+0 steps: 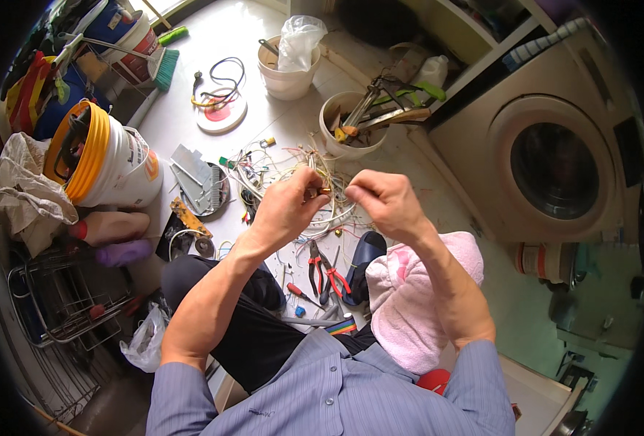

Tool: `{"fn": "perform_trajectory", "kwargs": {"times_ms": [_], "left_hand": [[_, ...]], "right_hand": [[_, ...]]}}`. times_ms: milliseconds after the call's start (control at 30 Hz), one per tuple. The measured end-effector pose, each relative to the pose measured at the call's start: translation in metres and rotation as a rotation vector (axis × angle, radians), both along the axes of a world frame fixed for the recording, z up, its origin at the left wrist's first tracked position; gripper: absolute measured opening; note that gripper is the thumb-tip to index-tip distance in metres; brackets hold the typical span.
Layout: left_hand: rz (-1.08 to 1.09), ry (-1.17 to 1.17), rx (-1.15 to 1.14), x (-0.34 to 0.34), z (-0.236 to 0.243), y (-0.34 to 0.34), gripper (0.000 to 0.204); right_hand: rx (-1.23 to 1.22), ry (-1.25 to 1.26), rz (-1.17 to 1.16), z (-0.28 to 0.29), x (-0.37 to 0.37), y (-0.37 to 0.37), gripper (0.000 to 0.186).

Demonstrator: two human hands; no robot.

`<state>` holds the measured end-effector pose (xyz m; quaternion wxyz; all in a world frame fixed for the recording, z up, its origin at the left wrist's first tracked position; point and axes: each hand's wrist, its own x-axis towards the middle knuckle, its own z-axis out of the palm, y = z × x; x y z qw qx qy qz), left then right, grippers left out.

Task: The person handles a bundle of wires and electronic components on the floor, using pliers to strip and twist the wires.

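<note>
Clock taken from the hands, 12 toward the top of the view

Left hand has thumb and forefinger pinching a small brass-coloured piece, right at the centre. Right hand sits just beside it at 3, thumb and forefinger looking pressed together; can't tell if a thin strand is caught between them

Main risk as I read it: the piece is tiny and held by the tips only, so a slip or a sudden tug could drop it into the wire tangle at 11 to 12, tough to spot among all those offcuts

White cable loops under the hands toward 6; a snag there could jerk the pinch loose. Any sharp edge or bare strand could also nick skin, both hands being bare

Red-handled pliers and a red-handled screwdriver lie on the floor between 6 and 7, near the dark slipper at 5. A shifting foot could kick them or get poked

Tool bucket at 12 to 1 has long handles over its rim; a wide reach could catch one
</note>
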<state>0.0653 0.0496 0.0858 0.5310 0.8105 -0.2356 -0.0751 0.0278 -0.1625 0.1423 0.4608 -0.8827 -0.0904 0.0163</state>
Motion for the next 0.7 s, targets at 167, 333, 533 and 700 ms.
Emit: {"fn": "perform_trajectory", "kwargs": {"times_ms": [167, 333, 533, 700], "left_hand": [[-0.009, 0.083, -0.023, 0.009, 0.001, -0.006, 0.022], [-0.023, 0.025, -0.028, 0.007, 0.007, -0.012, 0.021], [-0.023, 0.046, -0.055, 0.005, 0.006, -0.014, 0.021], [-0.056, -0.038, -0.028, 0.0, 0.007, -0.018, 0.022]], "right_hand": [[0.138, -0.049, -0.24, 0.027, -0.005, -0.042, 0.012], [0.197, -0.125, -0.447, 0.051, -0.032, -0.087, 0.013], [0.331, -0.257, -0.672, 0.069, -0.085, -0.156, 0.01], [0.335, -0.368, -0.861, 0.082, -0.159, -0.215, 0.008]]}}
